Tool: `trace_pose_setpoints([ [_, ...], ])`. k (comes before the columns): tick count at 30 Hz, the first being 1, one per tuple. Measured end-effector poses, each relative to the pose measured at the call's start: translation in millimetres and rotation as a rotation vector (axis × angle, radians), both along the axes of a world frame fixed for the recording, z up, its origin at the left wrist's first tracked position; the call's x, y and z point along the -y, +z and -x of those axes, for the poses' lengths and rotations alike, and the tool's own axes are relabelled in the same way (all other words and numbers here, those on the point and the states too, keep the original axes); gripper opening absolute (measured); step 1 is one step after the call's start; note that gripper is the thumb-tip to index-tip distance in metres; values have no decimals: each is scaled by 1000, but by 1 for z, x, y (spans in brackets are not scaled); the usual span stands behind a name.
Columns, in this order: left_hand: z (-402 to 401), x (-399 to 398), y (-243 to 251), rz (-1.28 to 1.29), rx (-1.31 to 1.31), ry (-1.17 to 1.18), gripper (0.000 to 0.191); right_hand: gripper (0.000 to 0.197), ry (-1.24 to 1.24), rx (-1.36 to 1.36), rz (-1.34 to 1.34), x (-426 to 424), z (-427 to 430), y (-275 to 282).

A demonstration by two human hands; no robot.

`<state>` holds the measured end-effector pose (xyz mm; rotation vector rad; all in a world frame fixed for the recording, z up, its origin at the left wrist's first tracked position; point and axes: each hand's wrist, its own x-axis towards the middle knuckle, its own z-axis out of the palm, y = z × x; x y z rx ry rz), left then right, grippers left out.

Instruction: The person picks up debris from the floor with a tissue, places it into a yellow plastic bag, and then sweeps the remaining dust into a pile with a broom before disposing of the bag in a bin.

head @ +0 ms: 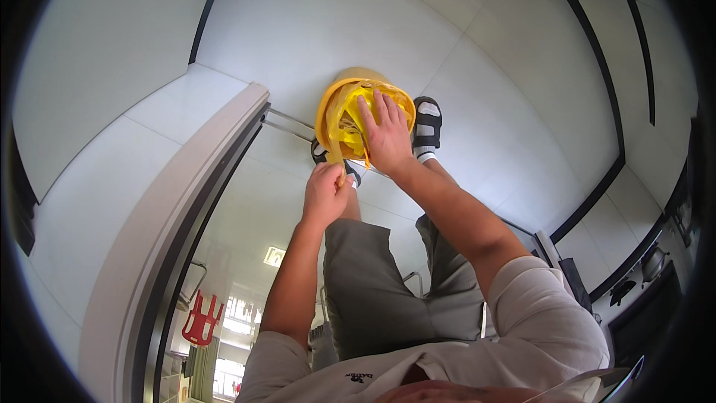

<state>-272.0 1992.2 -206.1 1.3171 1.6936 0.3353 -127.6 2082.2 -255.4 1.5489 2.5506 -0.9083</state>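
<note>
A yellow plastic bin point(364, 74) stands on the floor between the feet, lined with a translucent yellow plastic bag point(334, 117). Closed around a pulled-out, twisted part of that bag is my left hand point(325, 190), just outside the near left rim. My right hand point(387, 137) lies over the bin's opening with its fingers extended, against bright yellow material point(358, 103) inside. Whether it presses on this or only rests there I cannot tell. Some crumpled, string-like contents show between the hands; the rest is hidden by the bag and my right hand.
Black sandals point(428, 123) with grey socks flank the bin on the tiled floor point(347, 22). A door frame point(196, 162) and metal floor track point(290, 125) run at the left. A red plastic chair point(202, 320) appears at the lower left, a dark-edged cabinet point(604, 95) at the right.
</note>
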Motion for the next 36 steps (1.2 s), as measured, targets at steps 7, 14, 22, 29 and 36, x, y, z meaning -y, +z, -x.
trace_pose_setpoints([
  [7,-29,-5,5,52,293,472,20,73,7,3,86,-3,-23,11],
  [14,-8,5,5,247,121,434,16,65,-742,-445,602,-7,-106,-69],
  [22,-8,29,-5,313,120,558,20,37,-600,-421,513,-33,-70,-74],
  [29,-11,18,13,459,349,603,25,23,-489,-92,157,-25,-52,-60],
  [36,-12,36,7,347,375,612,36,18,-800,-556,456,-21,-62,-66],
])
